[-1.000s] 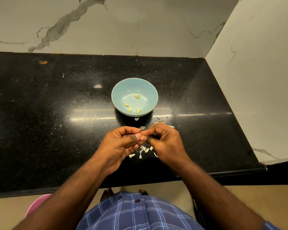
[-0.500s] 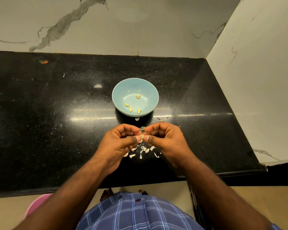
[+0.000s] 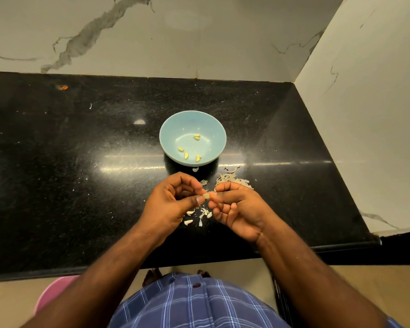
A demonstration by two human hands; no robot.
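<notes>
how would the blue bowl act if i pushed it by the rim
The blue bowl probably slides easily, since the black counter looks polished. Holding only a few small cloves, it is likely light, and its rounded sides suggest it may tip.

The one head-worn camera looks forward and steeply down, seemingly from close range, on the near side of the pale blue bowl, which sits just above frame centre.
</notes>
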